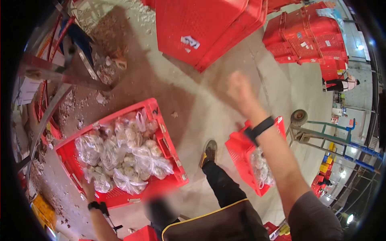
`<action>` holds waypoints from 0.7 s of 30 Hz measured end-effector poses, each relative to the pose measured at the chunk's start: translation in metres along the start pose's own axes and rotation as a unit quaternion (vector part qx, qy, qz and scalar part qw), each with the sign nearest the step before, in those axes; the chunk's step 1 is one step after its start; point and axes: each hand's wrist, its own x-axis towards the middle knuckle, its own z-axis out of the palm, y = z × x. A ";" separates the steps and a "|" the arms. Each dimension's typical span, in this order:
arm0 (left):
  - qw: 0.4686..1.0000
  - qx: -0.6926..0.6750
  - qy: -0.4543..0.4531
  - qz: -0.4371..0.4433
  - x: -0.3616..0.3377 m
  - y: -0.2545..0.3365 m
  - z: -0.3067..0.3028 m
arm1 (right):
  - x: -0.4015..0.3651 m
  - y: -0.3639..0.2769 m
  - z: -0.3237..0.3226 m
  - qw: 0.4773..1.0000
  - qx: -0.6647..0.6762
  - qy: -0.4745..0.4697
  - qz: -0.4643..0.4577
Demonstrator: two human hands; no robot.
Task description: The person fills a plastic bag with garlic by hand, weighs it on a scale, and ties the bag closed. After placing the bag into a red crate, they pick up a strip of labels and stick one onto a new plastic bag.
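My left hand is at the near left rim of a red crate. Its fingers are hard to make out against the rim and the bags, so its grip does not show. Inside the crate lie several knotted clear plastic bags of pale, round bulbs that look like garlic. My right hand is stretched out over the floor, smeared by motion, with no object visible in it. Below my right forearm stands a second red crate with similar clear bags in it.
Tall red crate stacks stand ahead, with more stacked crates at the far right. A blue hand truck is at the right. Metal frames and scattered peelings lie left. A person is in the distance.
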 end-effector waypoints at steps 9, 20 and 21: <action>0.983 -0.176 -0.040 0.037 -0.232 0.187 0.026 | 0.127 -0.211 0.025 0.999 0.026 -0.019 -0.029; 0.927 -0.307 -0.115 -0.185 -0.414 0.106 0.005 | -0.049 -0.218 -0.016 0.998 -0.022 0.014 -0.050; 0.909 -0.338 -0.130 -0.205 -0.418 0.101 0.004 | -0.082 -0.233 -0.008 0.998 -0.031 0.024 -0.053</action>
